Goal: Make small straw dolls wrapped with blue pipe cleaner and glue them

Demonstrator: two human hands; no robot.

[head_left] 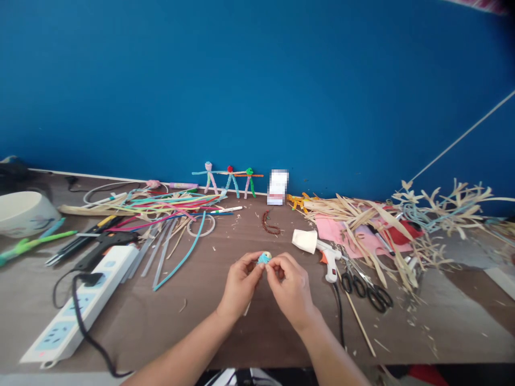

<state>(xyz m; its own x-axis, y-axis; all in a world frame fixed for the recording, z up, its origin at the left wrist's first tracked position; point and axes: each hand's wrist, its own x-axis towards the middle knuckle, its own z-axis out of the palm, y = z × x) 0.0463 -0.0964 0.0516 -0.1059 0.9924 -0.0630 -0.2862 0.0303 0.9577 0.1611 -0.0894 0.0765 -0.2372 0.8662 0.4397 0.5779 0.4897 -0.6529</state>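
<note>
A small rounded piece wrapped in light-blue pipe cleaner (264,258), with a cream patch on top, is held up between my hands above the table's middle. My left hand (241,281) is closed around its left side, thumb in front. From the right, my right hand (290,284) pinches at its edge with thumb and forefinger. A thin pale stick end shows below my left hand. Fingers cover most of the piece. Straight behind my hands lies a dark red beaded bracelet (266,224).
Three pipe-cleaner figures (230,179) and a phone (277,186) stand against the blue wall. At left are loose pipe cleaners (183,262), a black glue gun (104,247) and a power strip (86,300). At right lie a white glue gun (330,260), scissors (372,292) and dried strips (354,209).
</note>
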